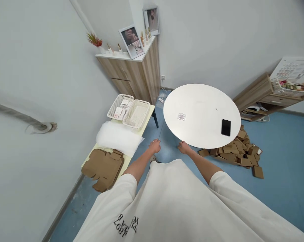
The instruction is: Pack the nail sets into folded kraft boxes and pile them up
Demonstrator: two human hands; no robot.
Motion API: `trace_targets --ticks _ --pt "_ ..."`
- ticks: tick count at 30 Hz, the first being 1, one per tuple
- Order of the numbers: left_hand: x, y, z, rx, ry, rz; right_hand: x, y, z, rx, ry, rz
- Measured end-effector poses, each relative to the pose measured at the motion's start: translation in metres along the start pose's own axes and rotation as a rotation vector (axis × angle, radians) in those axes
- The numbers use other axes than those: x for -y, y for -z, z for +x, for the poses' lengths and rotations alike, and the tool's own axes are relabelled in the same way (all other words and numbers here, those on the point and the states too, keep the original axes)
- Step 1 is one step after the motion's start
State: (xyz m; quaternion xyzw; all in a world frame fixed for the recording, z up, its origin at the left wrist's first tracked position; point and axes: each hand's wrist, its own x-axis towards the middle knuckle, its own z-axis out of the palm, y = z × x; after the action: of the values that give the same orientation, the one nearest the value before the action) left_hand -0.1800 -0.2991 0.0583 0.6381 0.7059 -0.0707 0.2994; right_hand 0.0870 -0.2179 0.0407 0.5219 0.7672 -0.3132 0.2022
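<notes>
My left hand (155,146) is held out over the blue floor, between the side table and the round table. Its fingers are loosely curled, and I see nothing in them. My right hand (183,147) is at the near left edge of the white round table (199,104), also with fingers curled and nothing visible in it; whether it touches the edge I cannot tell. On the tabletop lie a small clear case with pinkish pieces (181,116) and a black phone or tablet (226,127).
The pale yellow side table (128,163) carries two white baskets (137,114), white foam sheets (118,137) and flat cardboard boxes (104,168). Cardboard boxes (235,151) are heaped by the round table. A wooden cabinet (131,74) and a shelf unit (258,90) stand along the walls.
</notes>
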Motion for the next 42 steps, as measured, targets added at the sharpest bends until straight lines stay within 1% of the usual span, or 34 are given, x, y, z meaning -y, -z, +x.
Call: trace_targets --ticks 4,8,12,15,17,19,21,23,26,28,33,36,39,42 --pt "0.035 0.007 -0.015 -0.036 0.041 0.008 0.039 -0.001 0.010 0.055 0.030 0.013" --pt "0.079 0.015 -0.030 -0.051 0.081 -0.003 0.091 -0.007 0.020 0.069 0.077 0.025" --pt "0.131 0.020 -0.045 -0.051 0.100 -0.027 0.153 -0.021 0.028 0.071 0.122 0.052" --pt "0.167 0.021 -0.052 -0.034 0.145 -0.036 0.196 -0.034 0.035 0.056 0.163 0.081" --pt "0.187 0.020 -0.054 -0.015 0.188 -0.038 0.221 -0.041 0.039 0.042 0.189 0.102" --pt "0.201 0.017 -0.054 0.017 0.208 -0.047 0.241 -0.049 0.043 0.037 0.197 0.122" --pt "0.211 0.011 -0.054 0.042 0.198 -0.060 0.257 -0.056 0.047 0.031 0.196 0.148" --pt "0.217 0.004 -0.054 0.034 0.167 -0.066 0.268 -0.063 0.051 0.020 0.198 0.183" --pt "0.222 -0.005 -0.054 -0.037 0.122 -0.073 0.280 -0.072 0.057 -0.010 0.199 0.236" --pt "0.226 -0.008 -0.054 -0.078 0.103 -0.090 0.286 -0.074 0.059 -0.038 0.199 0.263" --pt "0.235 -0.005 -0.059 -0.131 0.044 -0.109 0.308 -0.068 0.060 -0.153 0.200 0.363" --pt "0.236 -0.004 -0.064 -0.158 0.015 -0.095 0.324 -0.062 0.060 -0.233 0.263 0.415" --pt "0.235 -0.006 -0.068 -0.181 -0.008 -0.094 0.340 -0.058 0.063 -0.245 0.324 0.408" --pt "0.236 -0.009 -0.071 -0.187 -0.011 -0.106 0.350 -0.057 0.067 -0.235 0.301 0.352"
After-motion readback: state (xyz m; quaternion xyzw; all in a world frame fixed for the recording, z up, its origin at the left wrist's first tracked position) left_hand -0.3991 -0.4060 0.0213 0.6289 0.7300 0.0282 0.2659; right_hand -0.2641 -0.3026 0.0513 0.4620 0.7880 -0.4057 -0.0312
